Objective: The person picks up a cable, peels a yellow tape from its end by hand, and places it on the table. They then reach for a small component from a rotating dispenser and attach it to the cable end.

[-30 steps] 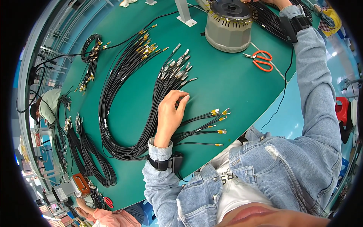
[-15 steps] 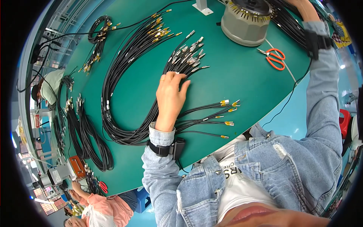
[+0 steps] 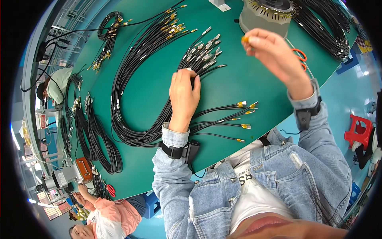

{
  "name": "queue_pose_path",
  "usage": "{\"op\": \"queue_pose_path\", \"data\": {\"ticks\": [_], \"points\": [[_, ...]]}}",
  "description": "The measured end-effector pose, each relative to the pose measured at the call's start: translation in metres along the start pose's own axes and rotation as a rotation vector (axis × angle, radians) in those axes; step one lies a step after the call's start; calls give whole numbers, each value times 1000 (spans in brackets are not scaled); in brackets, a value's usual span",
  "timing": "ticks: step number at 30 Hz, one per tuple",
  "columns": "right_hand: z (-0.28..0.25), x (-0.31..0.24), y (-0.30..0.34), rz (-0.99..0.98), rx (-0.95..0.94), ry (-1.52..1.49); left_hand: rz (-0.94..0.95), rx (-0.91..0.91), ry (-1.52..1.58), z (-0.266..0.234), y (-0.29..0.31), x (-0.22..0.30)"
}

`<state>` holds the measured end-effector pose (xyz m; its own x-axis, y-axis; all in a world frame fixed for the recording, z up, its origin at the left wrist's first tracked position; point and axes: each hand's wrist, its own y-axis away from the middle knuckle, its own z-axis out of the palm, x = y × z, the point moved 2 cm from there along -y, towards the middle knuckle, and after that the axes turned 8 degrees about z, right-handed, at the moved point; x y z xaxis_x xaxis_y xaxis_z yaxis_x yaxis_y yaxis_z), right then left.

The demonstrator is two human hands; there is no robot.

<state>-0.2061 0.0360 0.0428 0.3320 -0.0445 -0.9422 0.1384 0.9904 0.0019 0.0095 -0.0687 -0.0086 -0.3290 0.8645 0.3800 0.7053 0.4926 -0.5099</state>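
A thick bundle of black cables curves in a U on the green table. One end carries silver connectors, the other yellow-tipped connectors. My left hand lies on the bundle just below the silver ends, its fingers curled round the cables. Several shorter cable ends stick out to the right of my left wrist. Above the table, my right hand pinches a small yellow-orange piece between thumb and fingers, in front of a grey round machine that looks like a tape dispenser.
Orange-handled scissors lie partly hidden behind my right hand. More coiled cables are at the far right, others at the left. A red stool stands on the floor. Another person works at lower left.
My right hand has come from the cables at the far right to beside the round machine, with the yellow-orange piece now in its fingers. My left hand stays on the bundle; the view has shifted slightly.
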Motion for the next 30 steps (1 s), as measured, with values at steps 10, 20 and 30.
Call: {"op": "queue_pose_path", "data": {"ticks": [10,20,30], "points": [[38,62,12,178,94,-276,-77,-154,316,-7,1,0],[16,58,6,166,114,-223,-114,-73,-88,-28,28,-20],[18,54,8,147,89,-234,-301,31,182,-40,21,-10]]}}
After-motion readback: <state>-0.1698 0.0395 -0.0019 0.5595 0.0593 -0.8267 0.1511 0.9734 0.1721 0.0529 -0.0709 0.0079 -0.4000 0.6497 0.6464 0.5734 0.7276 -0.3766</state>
